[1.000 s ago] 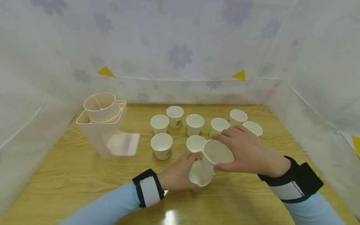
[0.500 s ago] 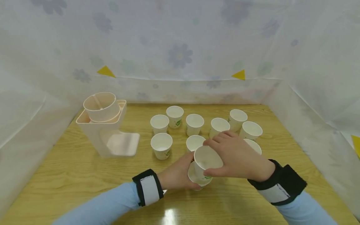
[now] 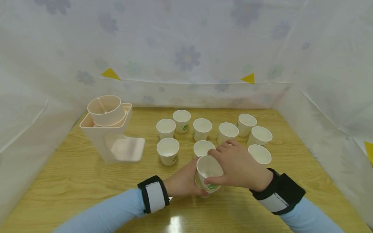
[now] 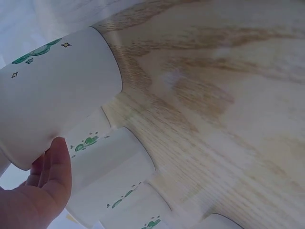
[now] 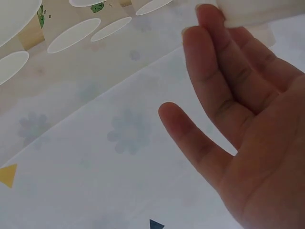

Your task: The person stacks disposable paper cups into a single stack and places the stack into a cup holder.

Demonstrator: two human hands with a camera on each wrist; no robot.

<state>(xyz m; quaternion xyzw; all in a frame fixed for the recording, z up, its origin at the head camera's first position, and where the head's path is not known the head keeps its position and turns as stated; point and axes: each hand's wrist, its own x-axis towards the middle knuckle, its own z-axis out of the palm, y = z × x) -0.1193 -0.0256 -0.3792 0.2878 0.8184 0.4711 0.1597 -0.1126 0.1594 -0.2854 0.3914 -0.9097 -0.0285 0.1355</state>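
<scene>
In the head view my left hand [image 3: 185, 179] curls round a white paper cup [image 3: 214, 191] low over the front of the table. My right hand [image 3: 237, 166] grips the rim of another paper cup [image 3: 209, 171], tilted, with its base inside the left-hand cup. In the left wrist view, fingertips press the side of a white cup [image 4: 62, 90] with a green print. The right wrist view shows several fingers spread below a pale rim [image 5: 262, 10]; the thumb is out of sight there.
Several more paper cups stand upright beyond my hands, including one at the front left [image 3: 167, 152] and one at the right [image 3: 259, 154]. A cream plastic device with a round top [image 3: 106, 111] stands at the left. White flowered sheeting [image 3: 186, 38] encloses the wooden table [image 3: 96, 187].
My right hand has moved left and down, bringing its cup into the one my left hand holds. A cup at the right has come into view from behind it. The left hand has stayed put.
</scene>
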